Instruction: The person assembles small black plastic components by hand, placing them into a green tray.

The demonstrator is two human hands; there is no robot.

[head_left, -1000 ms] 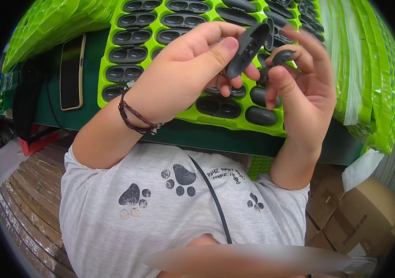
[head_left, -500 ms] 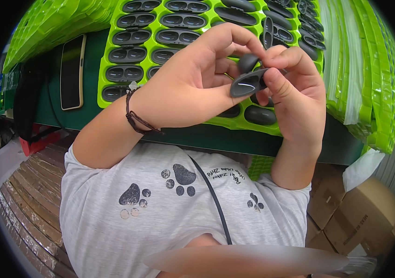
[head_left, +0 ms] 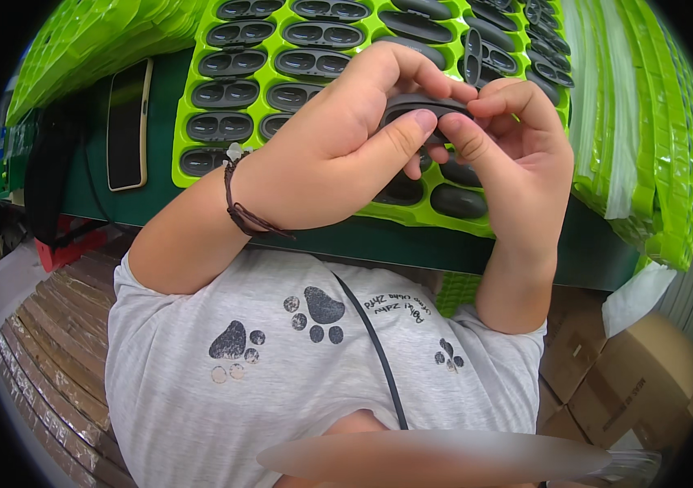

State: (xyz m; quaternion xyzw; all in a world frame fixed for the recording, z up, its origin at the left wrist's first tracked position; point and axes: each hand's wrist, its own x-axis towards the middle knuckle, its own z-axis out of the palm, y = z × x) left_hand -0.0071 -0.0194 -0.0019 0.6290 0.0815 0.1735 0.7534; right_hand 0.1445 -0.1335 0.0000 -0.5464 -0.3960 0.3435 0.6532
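Watching apparent pressing work: left hand [head_left: 334, 154] and right hand [head_left: 521, 150], nearly closed, pinch a dark case [head_left: 399, 104] over the green tray [head_left: 419, 215]. Next move probably calls for steady, even pressure.

Dark lettering [head_left: 397, 307] on the chest of my grey shirt [head_left: 175, 325]; dark capitals [head_left: 634, 394] on a cardboard box [head_left: 655, 358] at my right; pale, partly legible letters [head_left: 55, 420] on brown stacked sheets [head_left: 49, 333], left.

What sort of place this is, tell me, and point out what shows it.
Probably a small-parts assembly or packing workstation: a bright green tray full of dark oval cases, stacked green trays beside it, and brown cardboard boxes.
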